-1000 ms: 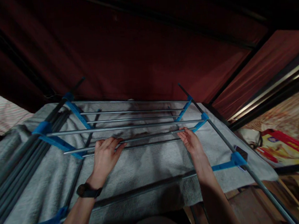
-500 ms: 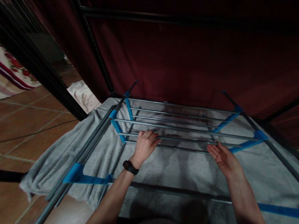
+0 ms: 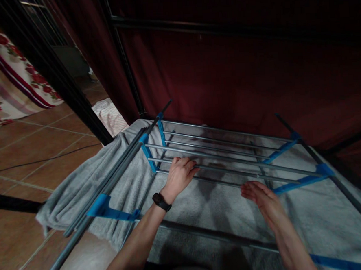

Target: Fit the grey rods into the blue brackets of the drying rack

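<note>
A grey metal drying rack (image 3: 224,154) with blue plastic joints stands in front of me, with a grey towel (image 3: 203,203) spread over its lower rails. My left hand (image 3: 179,175), with a black watch on its wrist, rests on the nearest upper rails, fingers bent lightly over them. Hovering over the towel just short of those rails is my right hand (image 3: 262,201), fingers stretched out and holding nothing.
A dark red curtain (image 3: 225,75) hangs close behind the rack. Terracotta floor tiles (image 3: 23,161) lie to the left, crossed by a black cable. A floral cloth (image 3: 9,84) and a striped cloth (image 3: 109,117) sit at the far left.
My view has swung left, bringing in the floor and floral cloth. My right hand has come off the rail and drawn back toward me; the left hand has stayed on the rails.
</note>
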`<state>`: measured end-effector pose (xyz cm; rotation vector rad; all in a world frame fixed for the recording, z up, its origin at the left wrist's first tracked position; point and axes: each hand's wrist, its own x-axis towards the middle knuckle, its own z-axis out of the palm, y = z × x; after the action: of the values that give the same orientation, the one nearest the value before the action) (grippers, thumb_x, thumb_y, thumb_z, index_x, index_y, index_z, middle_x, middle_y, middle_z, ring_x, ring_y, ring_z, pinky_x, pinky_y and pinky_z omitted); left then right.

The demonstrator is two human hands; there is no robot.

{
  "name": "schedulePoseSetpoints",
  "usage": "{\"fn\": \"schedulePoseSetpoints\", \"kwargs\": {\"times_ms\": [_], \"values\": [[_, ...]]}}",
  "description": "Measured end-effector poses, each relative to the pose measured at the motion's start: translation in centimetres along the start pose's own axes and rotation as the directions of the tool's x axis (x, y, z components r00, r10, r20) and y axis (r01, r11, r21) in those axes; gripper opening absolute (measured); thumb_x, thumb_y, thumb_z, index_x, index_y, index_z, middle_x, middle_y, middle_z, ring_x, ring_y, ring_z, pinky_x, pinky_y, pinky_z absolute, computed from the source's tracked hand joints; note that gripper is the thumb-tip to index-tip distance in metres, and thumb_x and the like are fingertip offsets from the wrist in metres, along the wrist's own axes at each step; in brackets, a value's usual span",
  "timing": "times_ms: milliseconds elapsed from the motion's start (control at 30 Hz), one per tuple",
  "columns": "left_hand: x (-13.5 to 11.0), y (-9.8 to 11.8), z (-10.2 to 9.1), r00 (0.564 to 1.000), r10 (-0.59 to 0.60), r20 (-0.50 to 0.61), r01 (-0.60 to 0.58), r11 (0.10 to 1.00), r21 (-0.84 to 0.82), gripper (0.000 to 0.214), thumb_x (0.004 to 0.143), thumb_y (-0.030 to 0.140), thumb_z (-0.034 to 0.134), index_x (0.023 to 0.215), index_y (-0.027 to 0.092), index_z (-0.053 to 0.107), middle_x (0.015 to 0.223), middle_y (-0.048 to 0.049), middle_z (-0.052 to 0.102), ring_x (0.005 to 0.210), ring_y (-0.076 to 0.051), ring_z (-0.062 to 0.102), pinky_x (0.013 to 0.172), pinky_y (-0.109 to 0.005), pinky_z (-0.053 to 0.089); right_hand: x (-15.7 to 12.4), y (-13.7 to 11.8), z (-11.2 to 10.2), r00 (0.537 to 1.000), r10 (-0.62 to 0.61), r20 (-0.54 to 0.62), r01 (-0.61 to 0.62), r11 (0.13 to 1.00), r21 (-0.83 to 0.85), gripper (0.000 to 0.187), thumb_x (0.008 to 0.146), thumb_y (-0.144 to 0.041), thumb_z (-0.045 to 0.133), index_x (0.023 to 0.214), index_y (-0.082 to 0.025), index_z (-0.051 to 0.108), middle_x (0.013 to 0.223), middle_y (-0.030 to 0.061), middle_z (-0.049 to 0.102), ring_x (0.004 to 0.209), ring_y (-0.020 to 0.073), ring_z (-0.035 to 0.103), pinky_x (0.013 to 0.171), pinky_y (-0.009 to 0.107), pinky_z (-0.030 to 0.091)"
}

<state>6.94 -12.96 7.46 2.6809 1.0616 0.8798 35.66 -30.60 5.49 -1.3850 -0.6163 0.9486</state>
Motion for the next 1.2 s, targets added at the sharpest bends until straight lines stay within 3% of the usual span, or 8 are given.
{"fn": "schedulePoseSetpoints", "kwargs": {"times_ms": [133, 333, 500, 733, 833, 1033, 1100, 1200], "values": [[0.1, 0.1, -0.1, 1.000, -0.001, 0.001, 0.001, 1.000, -0.007, 0.024, 0.104, 0.039, 0.063, 0.111, 0.021, 0.077, 0.095, -0.0059, 0.072, 0.094, -0.024, 0.065, 0.090, -0.040, 0.042, -1.6, -0.3, 4.0, 0.912, -0.392, 0.123, 0.410, 0.847, -0.338, 0.026, 0.098, -0.047, 0.068, 0.104, -0.024, 0.078, 0.105, 0.0078, 0.079, 0.096, 0.0229, 0.077, 0.090, 0.040, 0.064], [0.1, 0.2, 0.0, 1.000, 0.011, -0.020, -0.010, 1.000, 0.011, 0.024, 0.105, 0.039, 0.062, 0.109, 0.020, 0.077, 0.095, -0.0053, 0.072, 0.093, -0.024, 0.065, 0.091, -0.041, 0.041, -0.6, 0.0, 9.2, 0.581, -0.650, 0.491, 0.747, 0.185, -0.639, 0.039, 0.109, -0.026, 0.046, 0.143, -0.025, 0.064, 0.145, 0.0120, 0.067, 0.137, 0.0263, 0.059, 0.119, 0.051, 0.048], [0.3, -0.2, 0.2, 1.000, 0.011, -0.012, -0.011, 1.000, 0.004, 0.023, 0.104, 0.039, 0.063, 0.107, 0.021, 0.076, 0.094, -0.0051, 0.073, 0.093, -0.024, 0.065, 0.092, -0.042, 0.042, 1.8, -0.1, 10.7, 0.594, -0.513, 0.619, 0.665, -0.119, -0.737, 0.041, 0.108, -0.023, 0.050, 0.148, -0.020, 0.059, 0.133, 0.0143, 0.071, 0.122, 0.0294, 0.065, 0.112, 0.052, 0.049], [-1.8, 0.1, 0.4, 0.969, -0.054, -0.240, 0.046, 0.998, -0.037, 0.022, 0.104, 0.032, 0.061, 0.123, 0.027, 0.071, 0.123, -0.0100, 0.071, 0.119, -0.028, 0.062, 0.108, -0.049, 0.039, 3.1, -0.8, 10.2, 0.609, -0.462, 0.645, 0.677, -0.121, -0.726, 0.037, 0.107, -0.019, 0.050, 0.139, -0.028, 0.065, 0.117, 0.0096, 0.072, 0.111, 0.0269, 0.066, 0.100, 0.043, 0.054], [-3.8, -0.8, 0.9, 0.828, -0.288, -0.481, 0.239, 0.958, -0.161, 0.016, 0.105, 0.033, 0.056, 0.113, 0.025, 0.068, 0.116, -0.0110, 0.069, 0.117, -0.028, 0.061, 0.106, -0.050, 0.041, 3.0, -0.7, 10.1, 0.603, -0.474, 0.641, 0.678, -0.119, -0.726, 0.037, 0.107, -0.019, 0.048, 0.139, -0.029, 0.065, 0.119, 0.0093, 0.072, 0.111, 0.0265, 0.065, 0.100, 0.043, 0.054], [-3.9, -6.5, 0.5, 0.233, -0.762, -0.605, 0.359, 0.645, -0.674, 0.028, 0.100, 0.051, 0.056, 0.103, 0.023, 0.061, 0.109, -0.0075, 0.065, 0.106, -0.023, 0.061, 0.100, -0.041, 0.048, 3.1, -0.9, 9.9, 0.619, -0.443, 0.649, 0.689, -0.092, -0.719, 0.039, 0.106, -0.015, 0.047, 0.138, -0.025, 0.066, 0.120, 0.0107, 0.072, 0.111, 0.0275, 0.065, 0.098, 0.043, 0.056], [-2.7, -8.2, -0.2, 0.183, -0.833, -0.522, 0.273, 0.554, -0.787, 0.033, 0.099, 0.054, 0.054, 0.097, 0.023, 0.063, 0.101, -0.0056, 0.068, 0.099, -0.021, 0.065, 0.096, -0.037, 0.051, 3.1, -1.0, 9.9, 0.616, -0.445, 0.649, 0.693, -0.084, -0.716, 0.037, 0.106, -0.016, 0.047, 0.137, -0.023, 0.067, 0.118, 0.0109, 0.072, 0.110, 0.0277, 0.066, 0.097, 0.043, 0.056], [-0.8, -9.5, -1.3, 0.210, -0.910, -0.357, 0.168, 0.394, -0.904, 0.041, 0.097, 0.059, 0.055, 0.084, 0.021, 0.065, 0.083, -0.0031, 0.069, 0.080, -0.018, 0.067, 0.080, -0.032, 0.055, 3.2, -0.9, 10.0, 0.604, -0.464, 0.647, 0.700, -0.078, -0.710, 0.035, 0.107, -0.018, 0.047, 0.135, -0.025, 0.067, 0.117, 0.0105, 0.072, 0.108, 0.0272, 0.066, 0.097, 0.043, 0.056]]}}
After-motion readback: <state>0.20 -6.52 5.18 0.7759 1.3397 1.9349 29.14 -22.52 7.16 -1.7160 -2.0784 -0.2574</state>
